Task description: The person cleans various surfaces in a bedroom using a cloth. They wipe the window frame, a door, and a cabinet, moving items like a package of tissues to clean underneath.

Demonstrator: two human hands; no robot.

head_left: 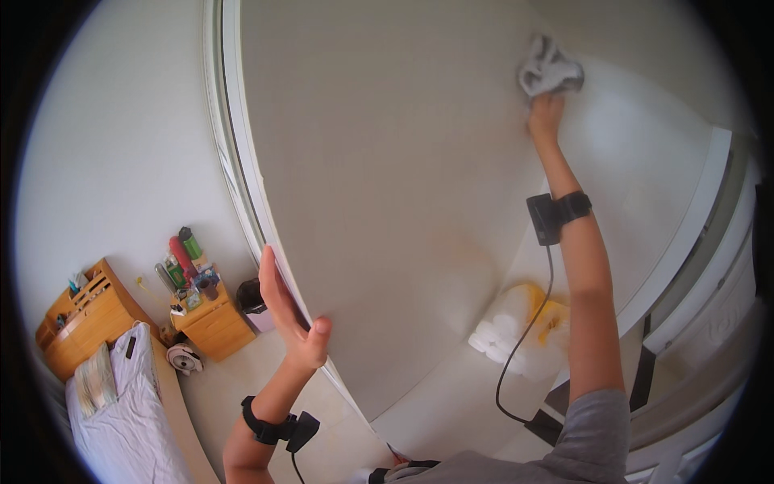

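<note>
High up at the right, my right hand [547, 117] is closed on a bunched grey-and-white cloth [550, 68]. The cloth lies against the upper part of a large pale panel [379, 161], close to where it meets another pale surface; both cloth and hand are slightly blurred. Lower at the left, my left hand [300, 331] rests along the panel's white vertical edge [250, 145], fingers stretched upward and thumb apart, holding nothing. Each forearm wears a black strap with a small black box and a cable.
Below my right arm stands a pack of white paper rolls [504, 331] with yellow on its wrapping. At the left are a bed [121, 411], a wooden nightstand [216, 327] crowded with bottles, a small fan [185, 358] and a bin [254, 302].
</note>
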